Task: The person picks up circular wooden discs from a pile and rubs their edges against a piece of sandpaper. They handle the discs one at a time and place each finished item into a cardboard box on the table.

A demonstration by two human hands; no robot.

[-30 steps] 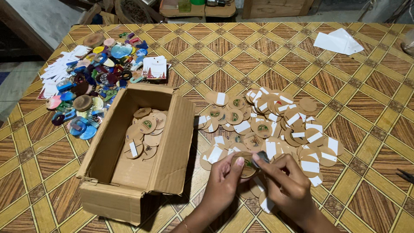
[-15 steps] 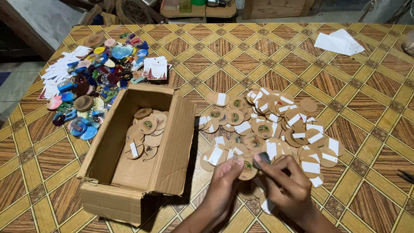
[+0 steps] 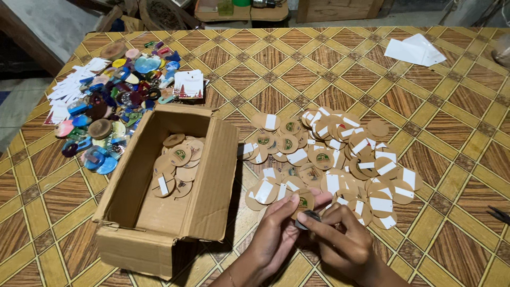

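Both hands pinch one round wooden disc at the near edge of the pile.

The left hand [image 3: 276,234] has its fingers clamped on the round tan wooden disc with a green mark [image 3: 303,202]; the right hand [image 3: 340,242] has its fingers together on a small dark piece [image 3: 309,218] just under that disc. The pile of similar white-labelled discs [image 3: 329,154] lies just beyond the fingers, the open brown cardboard box [image 3: 159,212] to their left, on the patterned bench [image 3: 451,122].
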